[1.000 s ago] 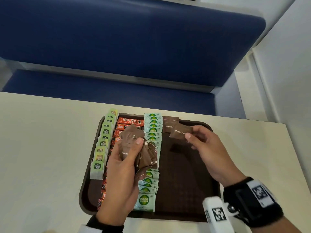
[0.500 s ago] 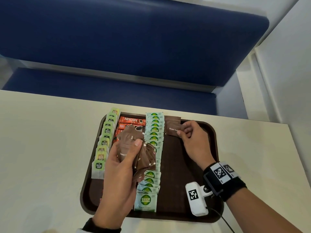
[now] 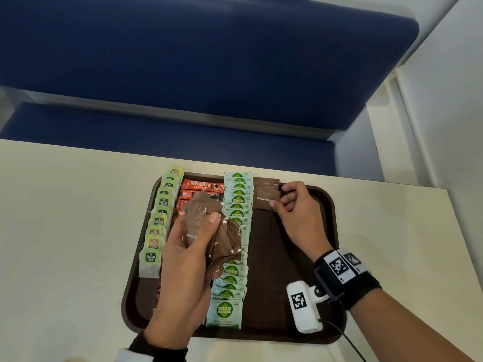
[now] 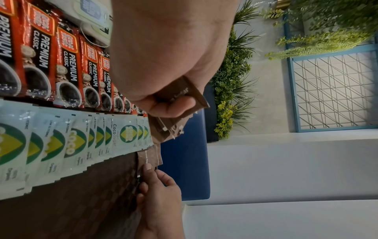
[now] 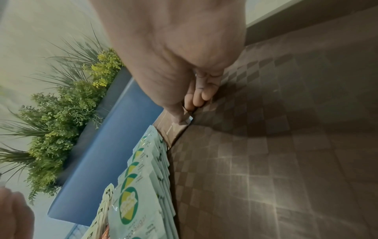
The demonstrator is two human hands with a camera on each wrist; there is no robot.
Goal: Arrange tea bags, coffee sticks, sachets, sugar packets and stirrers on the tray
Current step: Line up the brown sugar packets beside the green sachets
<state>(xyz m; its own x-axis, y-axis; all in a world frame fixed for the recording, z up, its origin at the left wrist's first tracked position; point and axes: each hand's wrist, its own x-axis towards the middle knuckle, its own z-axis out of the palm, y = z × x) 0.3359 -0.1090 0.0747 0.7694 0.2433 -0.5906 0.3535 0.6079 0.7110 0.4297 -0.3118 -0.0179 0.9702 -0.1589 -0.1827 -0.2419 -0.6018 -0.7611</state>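
Note:
A dark brown tray (image 3: 324, 205) lies on the table. On it run columns of green tea bags (image 3: 159, 220), red coffee sticks (image 3: 200, 185) and pale coco sugar sachets (image 3: 236, 202). My left hand (image 3: 188, 257) grips a bunch of brown sugar packets (image 3: 201, 218) above the tray's middle. My right hand (image 3: 292, 210) pinches the right edge of a brown sugar packet (image 3: 265, 201) that lies flat at the tray's far end, overlapping two others (image 3: 265, 182). In the left wrist view the packet (image 4: 147, 157) shows under my right thumb. The right wrist view shows my thumb (image 5: 180, 118) on its corner.
The cream table (image 3: 65, 231) extends left and right of the tray. A blue bench (image 3: 183, 69) stands beyond the far edge, with a white wall (image 3: 444, 100) at the right. The tray's right half (image 3: 274, 257) is bare.
My right hand carried one brown sugar packet away from the bunch to the tray's far end and laid it on the packets there. The left hand stayed put.

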